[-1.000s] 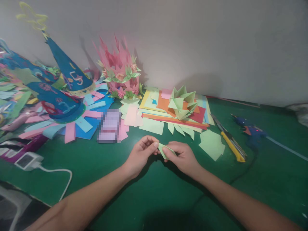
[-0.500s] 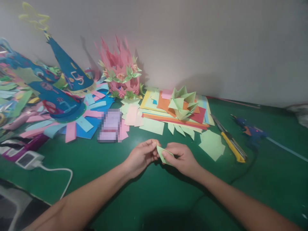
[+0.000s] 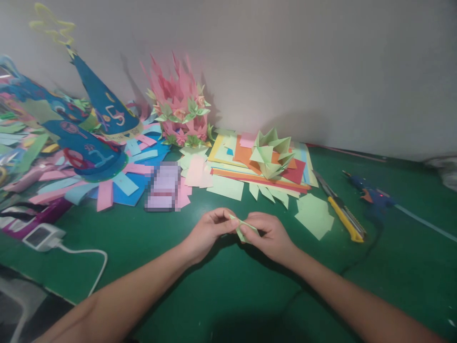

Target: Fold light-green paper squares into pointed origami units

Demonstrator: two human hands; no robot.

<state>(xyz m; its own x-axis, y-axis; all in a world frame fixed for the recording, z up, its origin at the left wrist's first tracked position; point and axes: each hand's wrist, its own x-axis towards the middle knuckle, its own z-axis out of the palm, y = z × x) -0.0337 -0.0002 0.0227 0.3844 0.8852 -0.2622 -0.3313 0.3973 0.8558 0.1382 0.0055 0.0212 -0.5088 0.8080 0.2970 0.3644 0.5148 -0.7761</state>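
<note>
A small folded piece of light green paper [image 3: 249,234] is held between both hands above the green table. My left hand [image 3: 213,231] pinches its upper left corner, with the thumb on top. On the right side, my right hand [image 3: 270,233] grips the paper between thumb and bent fingers. Just behind the hands lie light green leaf-shaped pieces [image 3: 273,194] and a green paper sheet [image 3: 225,186]. A stack of light green squares [image 3: 314,215] lies to the right of them.
Coloured sheets [image 3: 221,153] carry a spiky green paper form [image 3: 269,155]. A yellow cutter [image 3: 344,216] and blue glue gun [image 3: 373,193] lie right. Left are blue cone hats [image 3: 100,100], a blurred phone [image 3: 163,186] and white charger [image 3: 44,237]. Behind stands a pink paper crown [image 3: 180,105].
My left thumb has moved right and down onto the green paper, covering its corner. The paper shows less of its surface. My right hand has barely moved.
</note>
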